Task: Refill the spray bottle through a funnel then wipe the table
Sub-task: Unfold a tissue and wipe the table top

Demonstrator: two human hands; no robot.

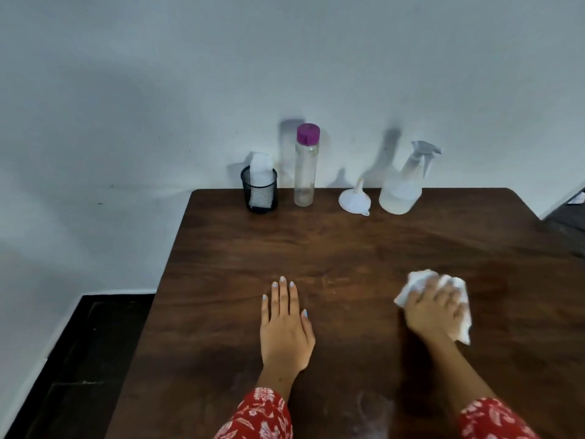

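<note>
Dark wood bench [332, 248] stood against a pale wall [126, 90], with dark floor [79, 359] at far left. Along the back edge, left to right: a black mesh cup [259, 193] with white tissues [260, 167] sticking out, a tall clear water bottle [305, 172] with purple cap [308, 133] on and almost nothing visible inside, a white funnel [354, 199] resting wide end down with spout up, and just beside it a clear spray bottle [402, 188] upright, trigger head on, liquid in its lower part. The funnel and spray bottle were close, contact unclear. Nearer the camera, the left hand [286, 327] lay flat on the bench, palm down, fingers straight and together, holding nothing. Well to its right, the right hand [433, 308] pressed down on a crumpled white tissue [456, 305] on the bench, fingers spread over it and blurred; the tissue showed past the fingertips and on the hand's right side. Red floral sleeves [262, 416] covered both forearms at the bottom edge. A faint smear [373, 410] showed on the bench between the arms.
</note>
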